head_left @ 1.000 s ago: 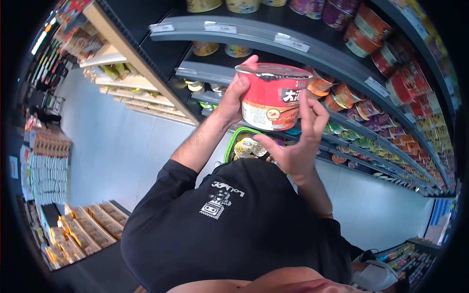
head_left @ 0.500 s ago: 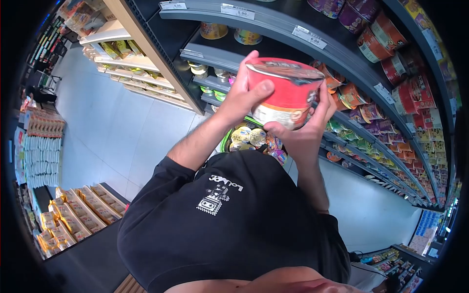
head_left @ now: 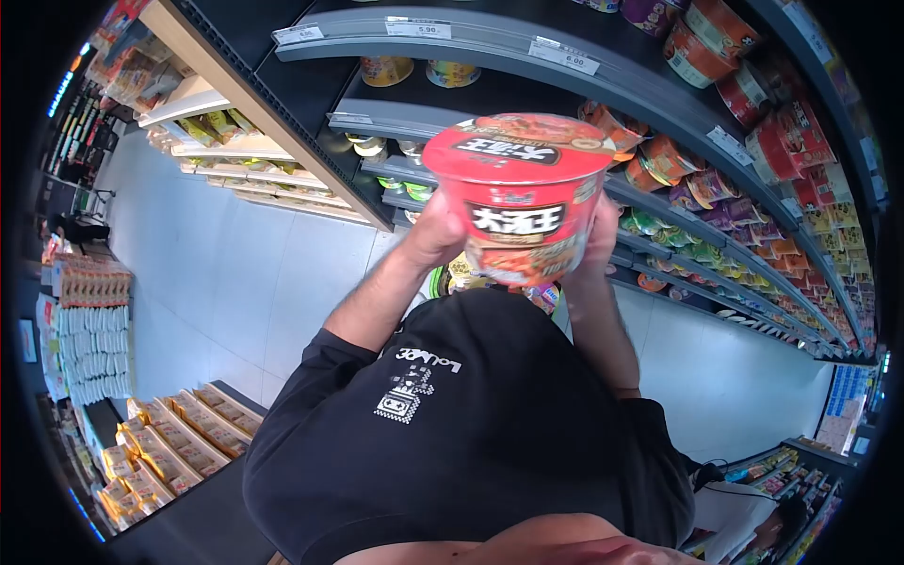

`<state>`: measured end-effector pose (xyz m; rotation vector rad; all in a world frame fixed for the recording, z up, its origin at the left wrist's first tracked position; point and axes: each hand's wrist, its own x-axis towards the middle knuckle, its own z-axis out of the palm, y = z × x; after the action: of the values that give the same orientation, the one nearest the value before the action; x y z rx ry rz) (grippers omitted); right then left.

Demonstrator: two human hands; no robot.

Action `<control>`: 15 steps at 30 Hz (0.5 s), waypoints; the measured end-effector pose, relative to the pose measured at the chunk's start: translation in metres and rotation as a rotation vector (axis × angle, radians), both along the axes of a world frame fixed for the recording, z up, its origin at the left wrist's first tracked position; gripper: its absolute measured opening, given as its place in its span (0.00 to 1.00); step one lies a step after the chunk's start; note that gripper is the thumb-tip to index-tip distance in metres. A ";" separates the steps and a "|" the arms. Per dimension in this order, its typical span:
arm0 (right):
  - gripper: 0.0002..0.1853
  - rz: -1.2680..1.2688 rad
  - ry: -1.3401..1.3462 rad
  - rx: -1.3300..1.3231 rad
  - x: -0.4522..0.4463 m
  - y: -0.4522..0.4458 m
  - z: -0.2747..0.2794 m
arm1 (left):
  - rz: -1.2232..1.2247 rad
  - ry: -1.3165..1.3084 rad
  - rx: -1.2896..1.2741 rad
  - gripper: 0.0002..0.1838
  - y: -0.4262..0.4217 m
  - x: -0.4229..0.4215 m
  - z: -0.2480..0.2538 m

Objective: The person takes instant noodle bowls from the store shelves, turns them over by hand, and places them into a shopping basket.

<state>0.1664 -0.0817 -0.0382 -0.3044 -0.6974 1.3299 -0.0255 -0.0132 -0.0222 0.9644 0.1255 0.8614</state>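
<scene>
A large red instant noodle bowl (head_left: 516,202) is held up in front of my chest, its lid upward and slightly tilted, with the printed label toward me. My left hand (head_left: 439,231) grips it at the left side, and my right hand (head_left: 600,235) grips it at the right; most fingers are hidden behind the bowl. Beneath it, partly covered by the bowl and my shirt, a green-edged basket (head_left: 435,282) holds several noodle cups (head_left: 461,275).
Curved dark shelves (head_left: 452,52) ahead and to the right carry many noodle cups and price tags. A wooden-edged rack (head_left: 273,113) stands at left. Packaged goods (head_left: 155,452) sit on a display at lower left. Another person (head_left: 734,518) is at lower right.
The noodle bowl has been turned so its front label and lid now face me, and it sits slightly further left and closer. Both hands still hold it.
</scene>
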 end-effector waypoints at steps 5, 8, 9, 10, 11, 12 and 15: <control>0.25 -0.500 -0.402 -0.263 -0.001 0.009 0.005 | 0.322 0.197 0.115 0.53 -0.001 0.022 0.002; 0.63 -0.559 -0.627 -0.174 -0.020 0.001 0.018 | 0.500 0.280 0.273 0.52 -0.007 0.034 -0.003; 0.63 -0.562 -0.621 -0.177 -0.020 -0.002 0.014 | 0.520 0.247 0.285 0.51 -0.011 0.037 -0.001; 0.63 -0.573 -0.636 -0.204 -0.016 -0.005 0.008 | 0.514 0.252 0.285 0.51 -0.011 0.031 0.003; 0.62 -0.582 -0.652 -0.230 -0.010 -0.009 0.004 | 0.491 0.251 0.421 0.50 -0.009 0.022 0.008; 0.61 -0.479 -0.742 -0.375 0.002 -0.015 0.009 | 0.467 0.250 0.557 0.50 -0.007 0.016 0.010; 0.42 -0.101 -0.028 -0.015 0.012 -0.024 0.007 | 0.414 0.129 0.511 0.51 -0.002 0.011 0.008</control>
<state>0.1784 -0.1057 -0.0313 -0.3659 -0.6870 1.2369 -0.0146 -0.0151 -0.0141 1.5051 0.2279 1.2447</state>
